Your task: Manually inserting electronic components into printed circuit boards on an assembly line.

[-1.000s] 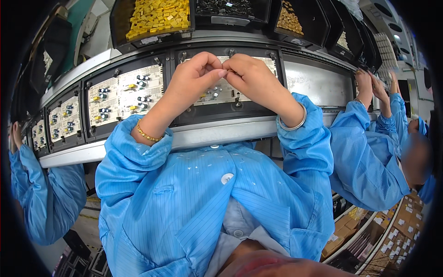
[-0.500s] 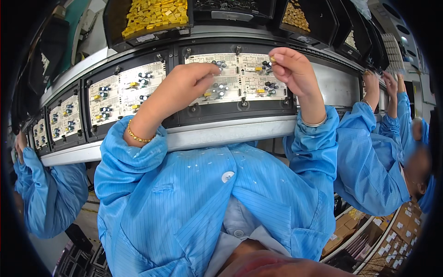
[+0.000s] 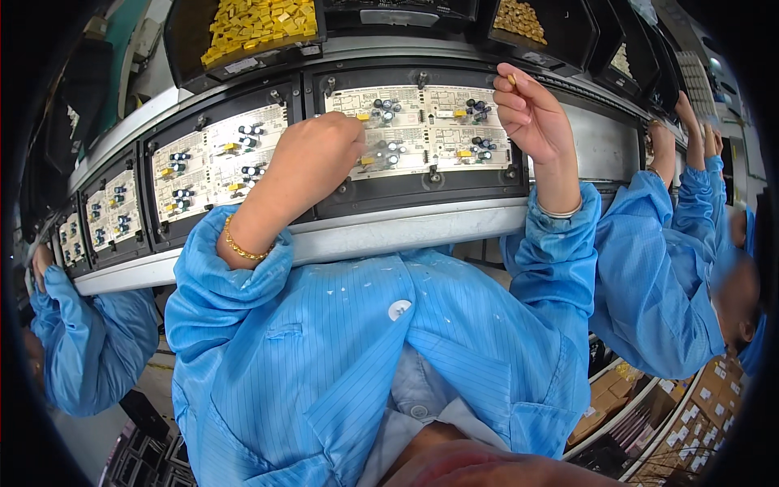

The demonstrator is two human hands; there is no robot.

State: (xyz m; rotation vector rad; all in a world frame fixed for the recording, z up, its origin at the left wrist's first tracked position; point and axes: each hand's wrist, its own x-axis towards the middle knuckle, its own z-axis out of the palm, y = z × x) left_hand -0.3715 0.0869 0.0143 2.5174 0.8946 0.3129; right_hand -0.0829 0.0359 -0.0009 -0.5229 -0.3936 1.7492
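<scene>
A pale circuit board panel (image 3: 422, 150) lies in a black frame in front of me, fitted with dark round capacitors (image 3: 481, 148) and yellow block components (image 3: 464, 153). My left hand (image 3: 318, 154) is closed over the panel's left side, its fingertips down at the board beside a yellow block (image 3: 363, 118). The hand itself hides what those fingers pinch. Above the panel's right end, my right hand (image 3: 535, 122) is raised with the palm turned up. Thumb and forefinger pinch a small golden-brown component (image 3: 511, 79) there, clear of the board.
Beyond the rail stand black bins of yellow blocks (image 3: 264, 28) and golden-brown parts (image 3: 519, 23). More framed panels (image 3: 219, 150) line the track to the left. A metal plate (image 3: 588, 150) lies right of my panel. Co-workers in blue sleeves (image 3: 649, 260) work on both sides.
My left hand has lowered and curled, its fingertips now down at the board. My right hand has moved up and rightward, away from the panel, still pinching the small component.
</scene>
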